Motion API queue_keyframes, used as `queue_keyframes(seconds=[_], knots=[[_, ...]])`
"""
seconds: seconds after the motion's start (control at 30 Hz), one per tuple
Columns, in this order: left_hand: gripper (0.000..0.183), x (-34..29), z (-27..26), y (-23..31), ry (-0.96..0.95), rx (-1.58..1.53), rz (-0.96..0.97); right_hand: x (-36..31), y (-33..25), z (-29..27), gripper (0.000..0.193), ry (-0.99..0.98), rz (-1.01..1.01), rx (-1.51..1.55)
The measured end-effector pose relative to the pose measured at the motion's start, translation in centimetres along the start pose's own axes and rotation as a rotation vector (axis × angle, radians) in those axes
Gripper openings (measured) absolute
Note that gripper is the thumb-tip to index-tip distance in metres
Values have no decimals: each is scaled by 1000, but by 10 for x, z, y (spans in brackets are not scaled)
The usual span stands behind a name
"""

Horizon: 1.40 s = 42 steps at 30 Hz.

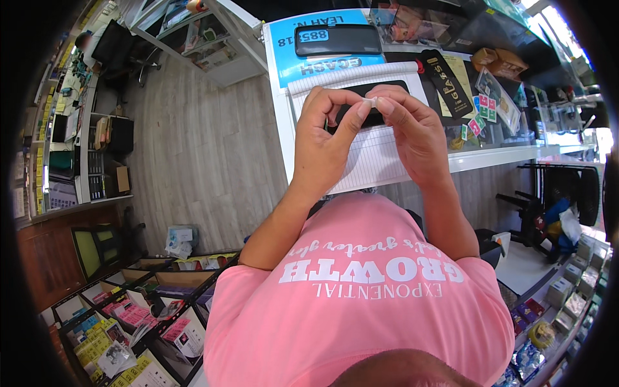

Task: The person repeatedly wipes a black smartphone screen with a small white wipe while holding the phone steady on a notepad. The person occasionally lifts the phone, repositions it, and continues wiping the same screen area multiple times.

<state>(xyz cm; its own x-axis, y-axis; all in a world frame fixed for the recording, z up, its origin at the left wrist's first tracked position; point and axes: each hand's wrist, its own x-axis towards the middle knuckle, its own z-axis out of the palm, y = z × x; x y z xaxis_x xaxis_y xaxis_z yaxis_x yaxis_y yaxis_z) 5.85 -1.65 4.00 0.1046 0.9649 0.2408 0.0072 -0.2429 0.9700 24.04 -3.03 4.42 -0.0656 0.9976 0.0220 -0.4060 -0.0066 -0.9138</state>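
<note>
You have both hands raised over the white lined mat (380, 158) at the near edge of the glass counter (509, 151), and between them sits a small clear tab (369, 102), pinched at the fingertips. Your left hand (322, 138) is curled, thumb and forefinger closed on the tab's left end; your right hand (416, 132) closes on its other end, remaining fingers loosely bent. This looks like the peeling or separating step, so the next move likely calls for a steady, light pull without creasing the piece. Beneath your hands a dark phone (374, 103) lies on the mat, mostly hidden. At the counter's far right corner a brown cardboard box (500, 61) stands, contents unseen. Down at your lower left, open display bins (138, 316) hold packaged accessories in pink, yellow and white.
</note>
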Motion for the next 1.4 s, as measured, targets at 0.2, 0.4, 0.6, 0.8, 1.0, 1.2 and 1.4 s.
queue_keyframes(seconds=[0.2, 0.4, 0.6, 0.8, 1.0, 1.2, 1.4], knots=[[20, 5, -7, 11, -47, 187, 83, 4, -15, -8, 22, -41, -176, -419], [21, -4, -8, 9, 29, 243, 129, 9, -11, -15, 17, -25, -263, -548], [23, -19, 2, 6, 20, 168, 83, 7, 0, -10, 16, 15, -309, -535], [30, -19, 0, 7, -31, -150, -201, 3, -2, -1, 16, -3, -532, -777], [32, -13, -17, 5, -151, -163, -211, 2, -4, -9, 17, -154, -260, -480], [24, -15, -11, 12, -106, 42, -35, -1, -3, -5, 17, -70, -78, -207], [23, -18, -3, 10, -99, 9, -25, -6, -2, -4, 20, -101, -23, -167]])
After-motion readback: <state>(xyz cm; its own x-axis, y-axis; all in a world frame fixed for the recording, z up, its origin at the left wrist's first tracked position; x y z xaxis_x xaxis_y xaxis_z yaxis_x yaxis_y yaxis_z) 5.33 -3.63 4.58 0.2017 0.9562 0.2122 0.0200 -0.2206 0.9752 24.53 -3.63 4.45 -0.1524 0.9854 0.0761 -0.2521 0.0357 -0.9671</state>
